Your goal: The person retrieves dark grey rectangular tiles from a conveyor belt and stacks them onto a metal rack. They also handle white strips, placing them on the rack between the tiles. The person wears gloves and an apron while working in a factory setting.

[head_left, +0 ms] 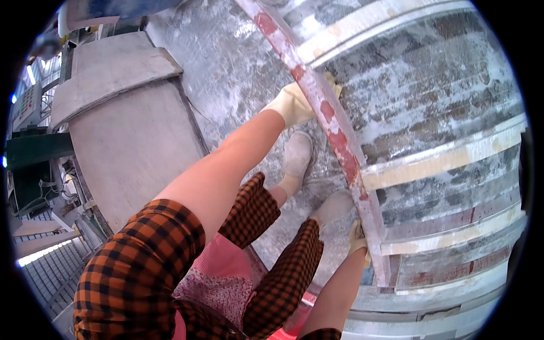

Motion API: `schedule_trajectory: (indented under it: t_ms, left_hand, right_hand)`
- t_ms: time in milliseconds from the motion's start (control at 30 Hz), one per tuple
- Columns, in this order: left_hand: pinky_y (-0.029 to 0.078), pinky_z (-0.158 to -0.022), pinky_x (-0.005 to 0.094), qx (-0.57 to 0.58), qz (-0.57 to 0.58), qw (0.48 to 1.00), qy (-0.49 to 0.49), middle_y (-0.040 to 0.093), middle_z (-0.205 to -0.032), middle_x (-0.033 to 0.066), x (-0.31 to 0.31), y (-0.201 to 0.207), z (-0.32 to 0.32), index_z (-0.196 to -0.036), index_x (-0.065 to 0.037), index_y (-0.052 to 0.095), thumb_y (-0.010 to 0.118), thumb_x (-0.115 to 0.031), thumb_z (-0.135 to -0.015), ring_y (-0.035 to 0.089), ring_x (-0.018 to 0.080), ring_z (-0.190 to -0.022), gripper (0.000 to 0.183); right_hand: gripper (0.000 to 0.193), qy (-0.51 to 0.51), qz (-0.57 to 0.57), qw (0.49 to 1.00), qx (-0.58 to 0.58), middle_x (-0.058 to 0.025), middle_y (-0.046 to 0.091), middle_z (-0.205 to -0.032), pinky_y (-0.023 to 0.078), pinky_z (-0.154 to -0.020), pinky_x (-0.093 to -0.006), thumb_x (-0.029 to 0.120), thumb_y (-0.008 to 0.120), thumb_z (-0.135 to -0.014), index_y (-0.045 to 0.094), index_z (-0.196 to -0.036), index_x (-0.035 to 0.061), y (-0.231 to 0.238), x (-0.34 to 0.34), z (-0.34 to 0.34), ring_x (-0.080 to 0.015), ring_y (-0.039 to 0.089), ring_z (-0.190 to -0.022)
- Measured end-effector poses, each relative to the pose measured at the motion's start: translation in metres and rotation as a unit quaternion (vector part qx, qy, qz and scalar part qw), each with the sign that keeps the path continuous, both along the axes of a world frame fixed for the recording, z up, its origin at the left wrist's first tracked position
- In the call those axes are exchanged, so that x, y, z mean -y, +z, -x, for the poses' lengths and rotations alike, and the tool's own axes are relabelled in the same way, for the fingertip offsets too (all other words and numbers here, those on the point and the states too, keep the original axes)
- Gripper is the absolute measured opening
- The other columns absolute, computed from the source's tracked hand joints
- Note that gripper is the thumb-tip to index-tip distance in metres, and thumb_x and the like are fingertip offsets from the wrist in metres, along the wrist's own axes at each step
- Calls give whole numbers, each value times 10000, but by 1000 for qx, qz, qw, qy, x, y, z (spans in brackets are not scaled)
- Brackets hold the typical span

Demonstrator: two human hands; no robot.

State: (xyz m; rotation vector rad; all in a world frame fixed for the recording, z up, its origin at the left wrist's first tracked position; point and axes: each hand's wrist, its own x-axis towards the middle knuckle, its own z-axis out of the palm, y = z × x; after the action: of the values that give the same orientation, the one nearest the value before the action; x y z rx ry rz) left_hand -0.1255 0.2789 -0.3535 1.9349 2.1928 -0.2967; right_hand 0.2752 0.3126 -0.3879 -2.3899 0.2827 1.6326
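A large slatted frame with a long rail of worn red and whitish paint runs in front of me. My left hand, in a cream glove, reaches round the rail's far part. The rail covers its middle, and gloved fingers show on the other side. My right hand, gloved too, is closed against the rail's near end, its fingers partly hidden. Pale crossbars extend from the rail to the right.
My pale, dusty boots stand on the wet, whitish-streaked floor close to the rail. Left of me is a big grey dusty panel with a raised overlapping piece. Machinery and a dark green part lie beyond it.
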Motion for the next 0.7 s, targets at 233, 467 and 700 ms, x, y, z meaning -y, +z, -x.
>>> schedule_trajectory:
  t_ms: [233,467,700]
  left_hand:
    - [314,-888,316,-60,18,997,-54,437,-1077,92,17,3,5,-1104,-50,373,378,-108,-736,392,228,-1025,373]
    - [313,-887,297,-69,115,983,-123,478,-909,51,20,49,-3,-1002,-39,415,465,-67,-641,454,173,-889,365]
    - [307,-898,303,-20,63,982,-175,439,-720,36,38,153,10,-920,-2,402,452,-81,-609,467,168,-737,325]
  right_hand:
    - [333,-154,36,986,52,-81,529,-895,446,-715,-362,277,408,-759,492,-935,8,8,-15,35,-222,518,-784]
    - [332,-72,6,996,59,-83,530,-917,451,-722,-334,312,474,-721,517,-897,34,66,25,35,-211,516,-825]
    - [461,-111,-132,985,28,-117,507,-928,423,-769,-327,377,558,-668,473,-896,-14,164,75,31,-235,494,-858]
